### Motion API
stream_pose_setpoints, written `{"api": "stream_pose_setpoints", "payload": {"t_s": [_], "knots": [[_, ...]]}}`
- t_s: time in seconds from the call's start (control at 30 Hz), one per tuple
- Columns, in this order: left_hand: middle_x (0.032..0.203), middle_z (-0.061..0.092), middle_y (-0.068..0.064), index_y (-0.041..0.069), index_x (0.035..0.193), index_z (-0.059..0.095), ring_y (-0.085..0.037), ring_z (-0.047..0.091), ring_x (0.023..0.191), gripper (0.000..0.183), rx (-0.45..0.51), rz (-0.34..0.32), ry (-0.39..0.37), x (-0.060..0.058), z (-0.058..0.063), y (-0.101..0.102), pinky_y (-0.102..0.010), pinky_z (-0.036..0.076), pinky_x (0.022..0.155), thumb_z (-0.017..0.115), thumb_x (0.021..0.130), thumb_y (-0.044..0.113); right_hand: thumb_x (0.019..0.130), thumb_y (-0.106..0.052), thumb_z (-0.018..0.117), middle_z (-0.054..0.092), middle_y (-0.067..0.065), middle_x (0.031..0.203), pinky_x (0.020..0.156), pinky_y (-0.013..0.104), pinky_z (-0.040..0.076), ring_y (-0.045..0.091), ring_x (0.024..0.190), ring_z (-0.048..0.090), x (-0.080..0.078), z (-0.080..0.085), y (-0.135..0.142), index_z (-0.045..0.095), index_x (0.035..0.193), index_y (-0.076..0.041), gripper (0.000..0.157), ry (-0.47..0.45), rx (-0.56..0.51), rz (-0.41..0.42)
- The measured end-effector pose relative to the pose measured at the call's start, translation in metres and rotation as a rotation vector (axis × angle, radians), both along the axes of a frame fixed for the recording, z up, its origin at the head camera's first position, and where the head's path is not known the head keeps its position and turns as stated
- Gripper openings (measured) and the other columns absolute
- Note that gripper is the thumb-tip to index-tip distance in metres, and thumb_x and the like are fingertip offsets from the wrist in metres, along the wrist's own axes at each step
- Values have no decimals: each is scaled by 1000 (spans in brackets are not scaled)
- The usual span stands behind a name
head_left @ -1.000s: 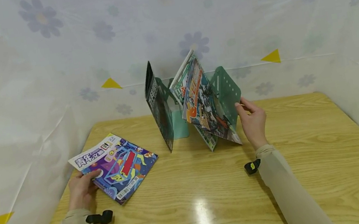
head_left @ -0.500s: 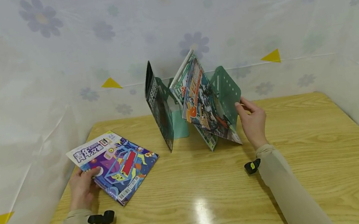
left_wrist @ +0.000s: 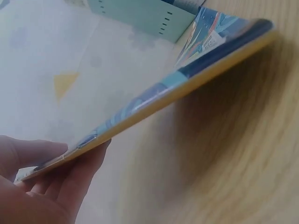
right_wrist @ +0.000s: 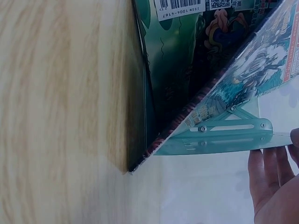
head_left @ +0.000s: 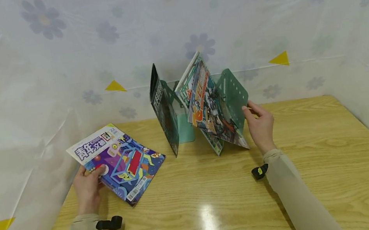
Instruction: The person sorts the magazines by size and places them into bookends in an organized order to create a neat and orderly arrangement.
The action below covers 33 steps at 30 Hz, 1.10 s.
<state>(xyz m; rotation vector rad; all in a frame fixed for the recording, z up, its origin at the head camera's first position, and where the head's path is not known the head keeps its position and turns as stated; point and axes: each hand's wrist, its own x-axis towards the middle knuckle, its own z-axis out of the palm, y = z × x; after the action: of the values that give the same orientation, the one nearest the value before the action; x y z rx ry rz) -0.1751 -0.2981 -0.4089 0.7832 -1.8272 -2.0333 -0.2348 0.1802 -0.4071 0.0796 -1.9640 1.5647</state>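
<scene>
My left hand [head_left: 88,187] grips a purple and blue magazine [head_left: 127,162] by its left edge, thumb on the cover and fingers beneath. In the left wrist view the magazine [left_wrist: 140,107] is tilted, raised off the wood. At the back, my right hand [head_left: 261,126] pinches the right plate of a green metal bookend rack [head_left: 236,92]. The thumb and fingers are on either side of the plate's edge in the right wrist view. Inside the rack a colourful magazine [head_left: 207,104] leans, over a white-edged one [head_left: 187,77]. A dark magazine [head_left: 164,114] stands at the rack's left side.
The wooden table [head_left: 195,192] runs up to a pale flowered sheet [head_left: 157,24] behind and at both sides. Yellow tape pieces [head_left: 279,59] mark the sheet. The rack's base plate [head_left: 185,128] shows between the standing magazines.
My left hand has moved slightly right and away from me, carrying the purple magazine up with it. The right hand, the rack and its magazines look unchanged.
</scene>
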Motion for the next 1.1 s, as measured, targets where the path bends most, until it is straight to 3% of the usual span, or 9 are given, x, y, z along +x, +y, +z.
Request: {"api": "stream_pose_setpoints", "payload": {"t_s": [0.2, 0.47, 0.7, 0.93, 1.1], "knots": [[85, 70, 10, 11, 142, 53, -9, 68, 66, 58, -56, 24, 61, 3, 10, 13, -25, 56, 52, 74, 88, 5, 100, -15, 59, 62, 19, 128, 65, 16, 44, 27, 104, 60, 0, 2, -1, 60, 134, -1, 36, -5, 6, -2], [78, 70, 9, 8, 134, 59, -9, 68, 62, 51, -98, 59, 160, 7, 17, 27, -23, 56, 50, 73, 86, -1, 100, -16, 59, 63, 21, 125, 69, 16, 46, 26, 103, 60, -1, 2, 0, 60, 134, -2, 36, -9, 10, -5], [84, 72, 5, 10, 134, 61, -11, 69, 65, 51, -115, 47, 219, 9, 18, 32, -24, 57, 52, 73, 86, -2, 99, -32, 62, 67, 9, 122, 75, 17, 49, 19, 104, 60, -24, -30, 13, 62, 134, -17, 39, 2, 2, -6], [89, 73, 4, 9, 132, 64, -10, 70, 69, 48, -134, 59, 225, 10, 18, 37, -23, 57, 55, 74, 86, 1, 99, -30, 61, 65, 10, 124, 74, 17, 49, 20, 105, 59, -22, -28, 12, 61, 135, -15, 39, -10, 9, 0], [90, 73, 2, 10, 130, 66, -12, 70, 71, 46, -103, 70, 235, 10, 20, 40, -24, 58, 58, 75, 85, 1, 100, -19, 60, 65, 17, 123, 74, 16, 48, 27, 105, 59, -10, -12, 5, 59, 136, -4, 38, -11, 13, 0]]}}
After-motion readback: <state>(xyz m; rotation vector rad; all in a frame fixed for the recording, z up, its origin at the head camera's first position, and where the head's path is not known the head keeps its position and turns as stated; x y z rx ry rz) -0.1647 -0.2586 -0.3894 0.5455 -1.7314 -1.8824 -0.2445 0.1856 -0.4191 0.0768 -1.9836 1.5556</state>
